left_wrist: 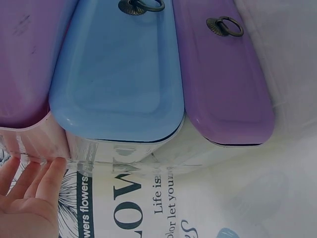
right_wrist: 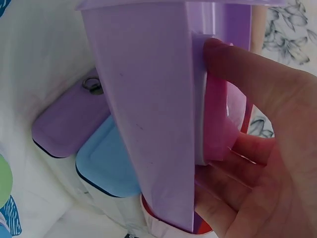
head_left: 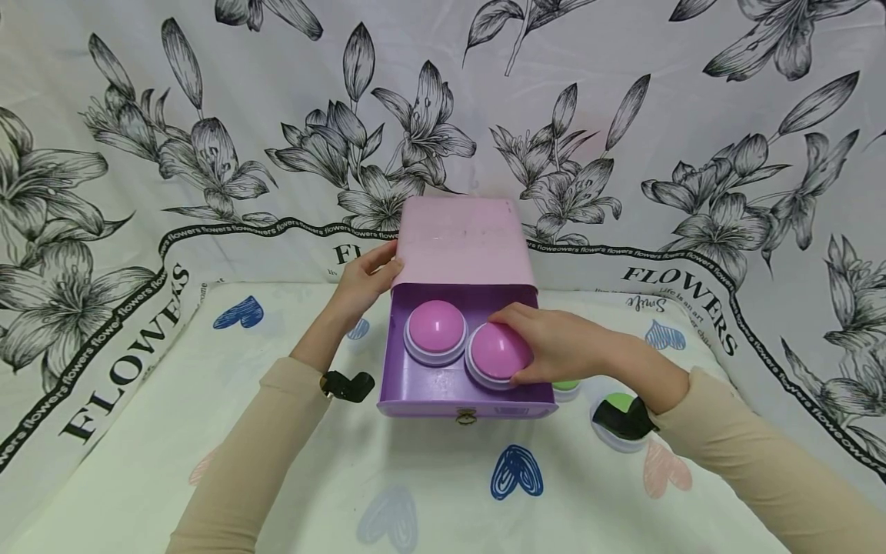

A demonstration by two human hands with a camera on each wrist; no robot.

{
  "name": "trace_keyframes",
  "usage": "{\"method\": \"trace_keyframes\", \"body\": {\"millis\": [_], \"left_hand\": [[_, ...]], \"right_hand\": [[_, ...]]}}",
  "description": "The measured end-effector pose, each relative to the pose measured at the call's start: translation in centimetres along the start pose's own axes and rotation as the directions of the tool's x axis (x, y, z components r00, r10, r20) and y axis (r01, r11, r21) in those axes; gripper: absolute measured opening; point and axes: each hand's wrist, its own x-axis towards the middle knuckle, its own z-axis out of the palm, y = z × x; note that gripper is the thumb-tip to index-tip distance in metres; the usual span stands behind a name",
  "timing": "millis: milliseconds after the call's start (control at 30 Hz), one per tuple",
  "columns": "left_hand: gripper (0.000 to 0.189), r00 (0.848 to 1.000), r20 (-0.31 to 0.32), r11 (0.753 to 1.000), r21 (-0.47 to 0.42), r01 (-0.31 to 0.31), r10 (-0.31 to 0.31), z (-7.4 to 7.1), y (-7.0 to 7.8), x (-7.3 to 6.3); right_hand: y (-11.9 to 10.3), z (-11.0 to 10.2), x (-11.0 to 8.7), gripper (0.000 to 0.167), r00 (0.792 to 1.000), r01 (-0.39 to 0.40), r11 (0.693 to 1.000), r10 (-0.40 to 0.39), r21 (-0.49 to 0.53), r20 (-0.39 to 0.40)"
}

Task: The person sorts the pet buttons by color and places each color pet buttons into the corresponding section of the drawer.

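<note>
A purple drawer [head_left: 428, 388] stands pulled out of a pink cabinet [head_left: 464, 242]. In it, on the left, sits a round pink domed button [head_left: 436, 327] with a white base. My right hand [head_left: 561, 344] grips a second pink domed button [head_left: 497, 352] at the drawer's right side, thumb and fingers round its edge. The right wrist view shows this button [right_wrist: 218, 119] against the drawer wall, partly hidden by the hand. My left hand [head_left: 363, 281] touches the cabinet's left side; in the left wrist view its fingers [left_wrist: 47, 181] are extended against the pink wall.
Two green-topped round buttons lie right of the drawer, one green button [head_left: 619, 404] partly behind the black wrist strap. Blue [left_wrist: 119, 74] and purple [left_wrist: 225, 74] drawer fronts with ring pulls show beside the open drawer. Flower-printed cloth [head_left: 588, 46] hangs behind.
</note>
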Motion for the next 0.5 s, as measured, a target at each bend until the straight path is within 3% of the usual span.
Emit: {"method": "trace_keyframes", "body": {"millis": [500], "left_hand": [[0.052, 1.0, -0.004, 1.0, -0.002, -0.003, 0.003, 0.05, 0.09, -0.07]], "right_hand": [[0.07, 0.56, 0.32, 0.074, 0.998, 0.047, 0.998, -0.045, -0.042, 0.033]]}}
